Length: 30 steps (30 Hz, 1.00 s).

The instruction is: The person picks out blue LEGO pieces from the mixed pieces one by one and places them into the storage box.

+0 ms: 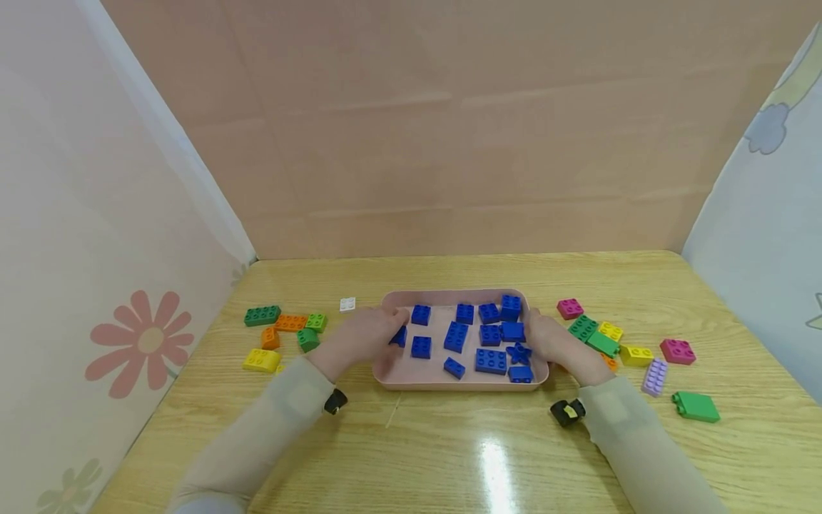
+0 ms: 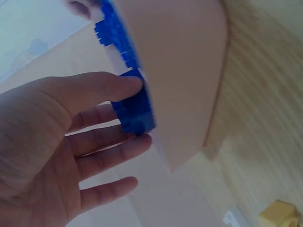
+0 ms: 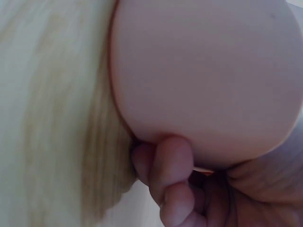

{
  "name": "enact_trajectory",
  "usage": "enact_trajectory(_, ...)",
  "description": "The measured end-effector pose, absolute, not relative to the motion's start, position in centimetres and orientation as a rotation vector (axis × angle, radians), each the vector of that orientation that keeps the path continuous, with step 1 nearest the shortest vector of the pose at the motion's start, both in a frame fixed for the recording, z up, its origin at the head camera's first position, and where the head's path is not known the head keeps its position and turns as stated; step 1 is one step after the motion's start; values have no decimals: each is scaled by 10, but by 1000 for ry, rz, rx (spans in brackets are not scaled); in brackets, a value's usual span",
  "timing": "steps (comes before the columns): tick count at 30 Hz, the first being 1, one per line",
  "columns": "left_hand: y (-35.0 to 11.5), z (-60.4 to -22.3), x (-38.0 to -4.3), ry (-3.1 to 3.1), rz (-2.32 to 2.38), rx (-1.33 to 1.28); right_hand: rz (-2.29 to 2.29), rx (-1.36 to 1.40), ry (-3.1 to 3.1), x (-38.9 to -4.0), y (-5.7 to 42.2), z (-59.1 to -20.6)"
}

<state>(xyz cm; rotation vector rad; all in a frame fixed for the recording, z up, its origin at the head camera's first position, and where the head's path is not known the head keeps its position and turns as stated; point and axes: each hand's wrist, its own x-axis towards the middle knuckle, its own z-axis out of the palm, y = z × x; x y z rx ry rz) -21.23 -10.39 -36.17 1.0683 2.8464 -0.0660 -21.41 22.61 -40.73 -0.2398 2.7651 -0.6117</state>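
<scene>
A shallow pink tray (image 1: 449, 386) lies on the wooden table with several blue bricks in it, some square, some long. One blue piece is a star (image 1: 519, 353) near the tray's right end. My left hand (image 1: 367, 334) reaches over the left end and pinches a blue brick (image 2: 135, 106) between thumb and fingers, just inside the wall. The little finger stretches out apart from it in the left wrist view. At the opposite end, my right hand (image 1: 557, 344) grips the tray, its curled fingers (image 3: 173, 158) against the outer wall.
Left of the tray lie green, orange and yellow bricks, among them a dark green brick (image 1: 262, 315), and a white brick (image 1: 347, 304). On the right are more loose bricks, including a lilac brick (image 1: 655, 377) and a green brick (image 1: 696, 407). A beige wall (image 1: 462, 143) closes the back.
</scene>
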Motion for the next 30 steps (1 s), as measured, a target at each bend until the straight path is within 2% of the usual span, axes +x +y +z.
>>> enact_trajectory(11, -98, -373, -216, 2841, -235, 1108, -606, -238, 2767, -212, 226, -408)
enact_trajectory(30, -99, -380, -220, 2824, -222, 1112, -588, -244, 2782, -213, 225, -406)
